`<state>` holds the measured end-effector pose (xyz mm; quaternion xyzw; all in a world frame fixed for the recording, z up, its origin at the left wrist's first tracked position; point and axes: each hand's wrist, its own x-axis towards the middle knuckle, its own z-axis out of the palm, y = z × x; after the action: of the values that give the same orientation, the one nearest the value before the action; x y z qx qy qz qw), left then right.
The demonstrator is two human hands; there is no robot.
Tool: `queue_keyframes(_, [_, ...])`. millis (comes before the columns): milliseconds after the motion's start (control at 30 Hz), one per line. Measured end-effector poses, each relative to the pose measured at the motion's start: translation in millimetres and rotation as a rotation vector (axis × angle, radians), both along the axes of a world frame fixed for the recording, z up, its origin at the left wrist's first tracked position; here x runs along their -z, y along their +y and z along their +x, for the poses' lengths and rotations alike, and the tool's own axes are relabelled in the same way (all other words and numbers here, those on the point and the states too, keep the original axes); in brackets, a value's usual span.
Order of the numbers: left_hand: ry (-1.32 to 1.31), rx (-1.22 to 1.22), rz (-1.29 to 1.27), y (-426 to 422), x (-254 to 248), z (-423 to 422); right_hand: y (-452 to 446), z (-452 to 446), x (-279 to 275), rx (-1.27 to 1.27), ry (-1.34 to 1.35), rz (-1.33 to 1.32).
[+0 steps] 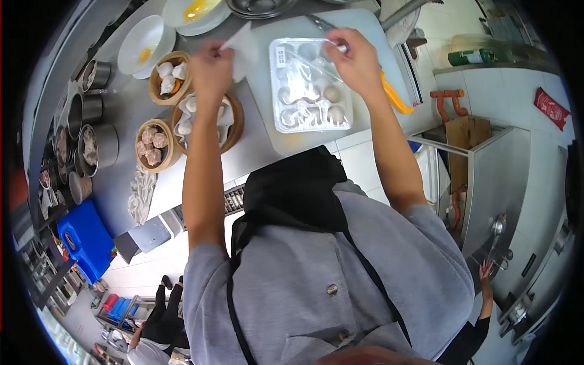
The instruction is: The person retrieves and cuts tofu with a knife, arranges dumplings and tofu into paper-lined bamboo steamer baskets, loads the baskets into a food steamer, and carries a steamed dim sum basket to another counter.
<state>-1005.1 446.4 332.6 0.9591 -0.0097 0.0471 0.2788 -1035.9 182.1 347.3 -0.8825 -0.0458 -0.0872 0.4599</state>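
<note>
The left hand (213,64) has its grip closed on a thin white sheet (244,56). The right hand (356,59) bends its fingers at the corner of a clear plastic tray (286,82) on the pale cutting board (263,91); whether they clamp it, I cannot tell. Three round bamboo baskets (237,125) already hold food; the tray, with pale round pieces inside, looks not yet emptied.
</note>
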Motion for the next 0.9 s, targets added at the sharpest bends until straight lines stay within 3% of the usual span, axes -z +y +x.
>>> queue_keyframes(33, [0.081,0.022,-0.634,-9,-9,-3,3,6,1,0.011,0.008,0.001])
queue_keyframes(67, [0.164,0.034,-1.27,-19,-15,-6,9,13,3,-0.099,0.109,0.265])
queue_keyframes(100, [0.173,0.034,-1.271,-33,-19,-10,8,18,3,-0.21,0.21,0.531])
queue_keyframes(167, [0.263,0.17,-1.339,-64,-26,-15,-3,28,0,-0.252,0.295,0.607])
queue_keyframes(233, [0.242,0.229,-1.25,-76,-9,-8,-19,48,15,-0.303,0.384,0.682])
queue_keyframes(300, [-0.269,0.534,0.039,-82,19,-3,-38,70,43,-0.05,-0.083,0.047])
queue_keyframes(333, [-0.279,0.592,0.238,-85,28,-9,-41,72,45,-0.022,0.163,0.439])
queue_keyframes(467, [-0.174,0.633,0.426,-85,23,-12,-43,92,54,-0.007,0.091,0.215])
queue_keyframes(533, [-0.164,0.688,0.276,-80,10,-15,-41,102,54,-0.395,0.427,0.225])
queue_keyframes(567, [-0.158,0.685,0.278,-81,5,-19,-35,102,57,-0.399,0.431,0.228])
queue_keyframes(633, [-0.198,0.699,0.227,-80,-2,-23,-16,99,60,-0.679,0.346,-0.189])
queue_keyframes(767, [-0.295,0.611,0.217,-81,2,-28,6,89,37,-0.953,0.604,-0.474])
queue_keyframes(833, [-0.46,0.435,0.13,-79,-5,-37,9,96,39,-1.015,0.456,-0.695])
queue_keyframes(900, [-0.48,0.348,0.111,-56,-8,-54,5,101,46,-0.848,-0.008,-0.369])
